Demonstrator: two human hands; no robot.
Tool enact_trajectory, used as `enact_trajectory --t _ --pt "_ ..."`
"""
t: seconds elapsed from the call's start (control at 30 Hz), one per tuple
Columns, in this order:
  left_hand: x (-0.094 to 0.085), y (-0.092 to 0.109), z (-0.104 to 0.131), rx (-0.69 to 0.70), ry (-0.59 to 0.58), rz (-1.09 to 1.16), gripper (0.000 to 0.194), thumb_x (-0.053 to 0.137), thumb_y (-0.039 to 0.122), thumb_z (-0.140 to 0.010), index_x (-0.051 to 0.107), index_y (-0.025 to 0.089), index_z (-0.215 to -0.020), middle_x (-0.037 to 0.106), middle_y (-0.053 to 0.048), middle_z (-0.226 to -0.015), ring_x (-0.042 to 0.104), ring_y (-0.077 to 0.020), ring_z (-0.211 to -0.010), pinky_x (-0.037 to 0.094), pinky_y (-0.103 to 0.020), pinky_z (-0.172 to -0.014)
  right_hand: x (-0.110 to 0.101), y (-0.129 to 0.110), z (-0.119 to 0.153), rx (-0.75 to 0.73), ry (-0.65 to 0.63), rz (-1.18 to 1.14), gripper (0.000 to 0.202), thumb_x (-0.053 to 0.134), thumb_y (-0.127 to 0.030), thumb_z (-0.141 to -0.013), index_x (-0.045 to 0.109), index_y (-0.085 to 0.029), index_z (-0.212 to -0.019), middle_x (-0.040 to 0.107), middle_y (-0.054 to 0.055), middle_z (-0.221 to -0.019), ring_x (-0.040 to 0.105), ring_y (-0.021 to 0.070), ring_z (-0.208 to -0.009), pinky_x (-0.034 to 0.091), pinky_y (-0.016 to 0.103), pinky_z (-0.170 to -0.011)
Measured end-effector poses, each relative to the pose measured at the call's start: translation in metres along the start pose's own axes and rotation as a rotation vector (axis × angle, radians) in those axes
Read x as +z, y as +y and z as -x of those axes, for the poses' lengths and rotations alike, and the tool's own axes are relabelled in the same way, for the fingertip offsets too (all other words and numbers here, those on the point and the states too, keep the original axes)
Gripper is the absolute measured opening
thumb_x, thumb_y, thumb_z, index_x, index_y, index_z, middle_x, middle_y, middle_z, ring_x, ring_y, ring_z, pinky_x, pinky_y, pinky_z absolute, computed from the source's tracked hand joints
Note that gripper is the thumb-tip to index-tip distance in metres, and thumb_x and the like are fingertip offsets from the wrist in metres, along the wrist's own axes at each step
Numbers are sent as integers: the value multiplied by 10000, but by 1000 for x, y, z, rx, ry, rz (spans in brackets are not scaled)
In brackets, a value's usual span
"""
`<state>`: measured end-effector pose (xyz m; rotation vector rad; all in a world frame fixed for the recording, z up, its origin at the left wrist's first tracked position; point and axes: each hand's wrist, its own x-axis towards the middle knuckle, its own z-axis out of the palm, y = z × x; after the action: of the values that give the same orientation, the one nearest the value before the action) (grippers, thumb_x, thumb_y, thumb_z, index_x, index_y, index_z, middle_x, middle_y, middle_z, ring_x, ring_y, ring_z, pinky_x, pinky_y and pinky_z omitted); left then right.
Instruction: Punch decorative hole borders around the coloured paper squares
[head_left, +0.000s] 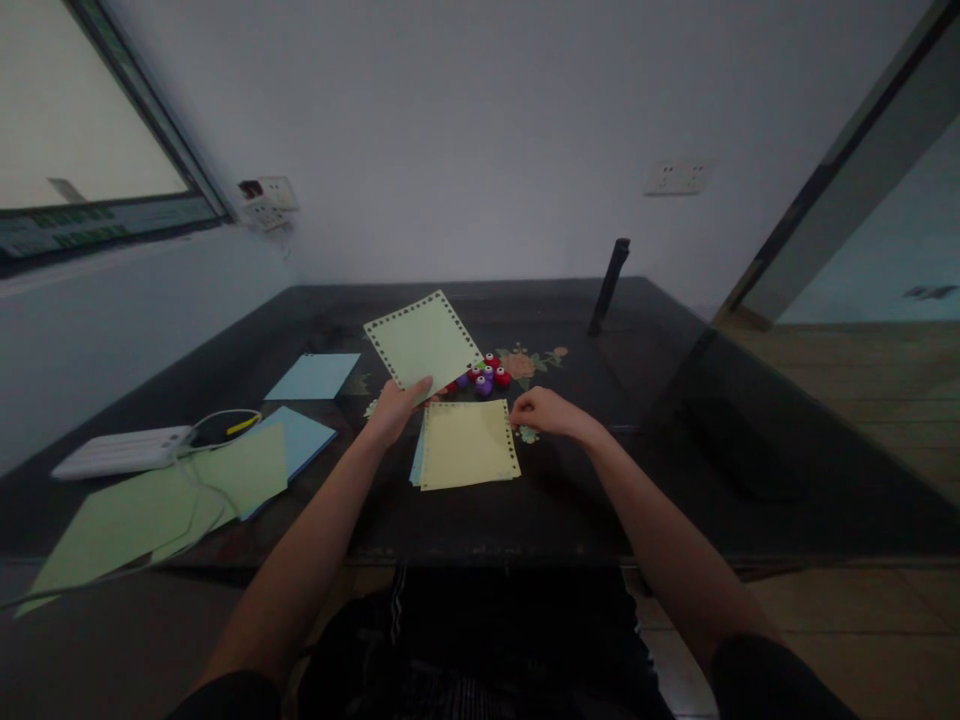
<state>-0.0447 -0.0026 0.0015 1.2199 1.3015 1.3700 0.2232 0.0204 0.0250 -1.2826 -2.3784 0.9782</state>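
Note:
My left hand [401, 405] grips a pale green sheet of paper [424, 340] with a punched pattern along its edges, thumb on top, and holds it tilted above the table. Below it lies a small stack of similar punched sheets, with a yellow sheet [469, 445] uppermost and a light blue sheet [417, 465] showing at its left side. My right hand [541, 412] is at the stack's right edge near the upper corner. Its fingers are curled and pressed together; whether they pinch the paper edge is not clear. Behind the stack sit several small red and purple craft punches [486, 378], partly hidden.
On the dark table [570, 500], blue paper [315, 375] and large green sheets [180, 490] lie to the left. Beside them are a white power strip [124, 452] and a cable [187, 470]. A black upright post [609, 285] stands back right; a dark flat object [739, 450] lies right.

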Motion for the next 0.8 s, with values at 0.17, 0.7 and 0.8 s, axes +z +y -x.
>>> enact_trajectory --t 0.17,0.7,0.8 --pt "2 0 1 -37 42 32 442 712 335 -657 614 99 -1019 700 -126 -974 667 -182 -698 550 -310 -678 0 14 -18 45 218 -132 187 568 -283 -768 655 -131 -702 548 1 -485 490 110 -440 358 231 -473" --pt "11 -1 7 2 -9 3 402 689 343 -693 635 89 -1001 721 -117 -873 663 -196 -708 532 -302 -674 -10 24 -147 228 317 201 200 640 -304 -741 709 -176 -879 708 106 -912 648 192 -858 451 253 -718" --pt "13 0 8 1 -15 1 405 692 336 -681 637 83 -992 721 -121 -865 664 -199 -702 530 -302 -670 -7 23 -153 269 258 235 180 657 -237 -711 715 -159 -863 708 132 -910 659 219 -874 454 267 -737"
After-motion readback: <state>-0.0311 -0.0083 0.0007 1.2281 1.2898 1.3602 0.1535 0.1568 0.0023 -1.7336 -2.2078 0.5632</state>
